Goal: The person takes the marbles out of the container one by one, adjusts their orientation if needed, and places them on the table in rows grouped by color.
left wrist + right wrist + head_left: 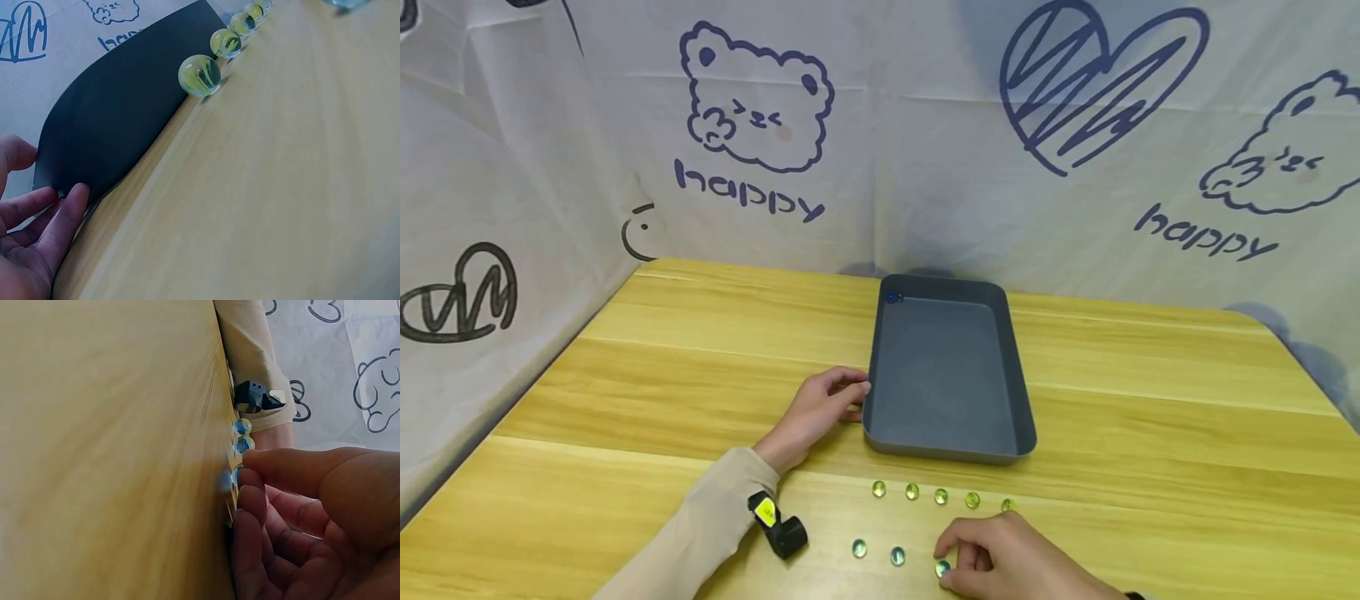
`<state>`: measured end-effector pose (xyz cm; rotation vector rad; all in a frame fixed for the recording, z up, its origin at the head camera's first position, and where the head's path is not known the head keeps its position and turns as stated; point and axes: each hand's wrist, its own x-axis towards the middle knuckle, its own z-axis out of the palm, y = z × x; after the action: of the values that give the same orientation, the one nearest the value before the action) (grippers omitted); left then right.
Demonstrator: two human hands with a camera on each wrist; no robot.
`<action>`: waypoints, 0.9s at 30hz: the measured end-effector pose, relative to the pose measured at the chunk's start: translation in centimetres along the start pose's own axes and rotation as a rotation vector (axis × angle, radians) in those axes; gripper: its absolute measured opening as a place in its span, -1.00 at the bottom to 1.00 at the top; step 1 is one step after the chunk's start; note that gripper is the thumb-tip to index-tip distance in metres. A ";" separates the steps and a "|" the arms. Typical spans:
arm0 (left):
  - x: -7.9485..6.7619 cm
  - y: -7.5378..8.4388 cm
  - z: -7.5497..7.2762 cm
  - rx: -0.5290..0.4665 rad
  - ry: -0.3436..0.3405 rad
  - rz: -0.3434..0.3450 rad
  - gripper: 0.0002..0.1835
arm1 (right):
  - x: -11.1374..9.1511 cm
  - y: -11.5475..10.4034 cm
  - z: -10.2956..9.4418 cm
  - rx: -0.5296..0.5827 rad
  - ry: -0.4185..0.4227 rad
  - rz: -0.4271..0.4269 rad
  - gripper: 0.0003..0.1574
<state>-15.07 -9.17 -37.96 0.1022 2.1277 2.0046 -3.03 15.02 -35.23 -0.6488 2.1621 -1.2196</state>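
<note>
My right hand (1000,554) bends over the near part of the table and pinches a clear blue marble (943,569) between thumb and forefinger. Two similar blue marbles, one nearer (897,556) and one farther left (860,547), lie in line with it. My left hand (820,408) rests against the left wall of a dark grey rectangular tray (947,454), its fingertips (78,194) touching the outside near the front corner. Small dark blue marbles (892,297) sit inside the tray's far left corner.
A row of several yellow-green marbles (941,496) lies just in front of the tray, its right end close to my right hand. A black wrist camera (786,533) is strapped on the left sleeve. White cloth with drawings (925,192) hangs behind the wooden table (700,333).
</note>
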 end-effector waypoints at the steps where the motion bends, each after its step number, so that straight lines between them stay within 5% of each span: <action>1: 0.0 0.0 0.0 0.002 0.000 -0.003 -0.68 | 0.0 0.0 0.0 -0.005 0.001 0.003 -0.86; 5: -0.5 0.9 0.1 0.008 -0.003 -0.004 -0.68 | 0.0 -0.2 0.0 -0.013 -0.001 0.030 -0.87; 27: 0.0 -0.1 -0.1 0.000 -0.006 0.009 -0.68 | -0.1 -0.4 -0.3 -0.018 -0.006 0.062 -0.82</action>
<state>-15.11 -9.23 -38.04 0.1173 2.1274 2.0070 -3.09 15.12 -34.68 -0.5874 2.1744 -1.1661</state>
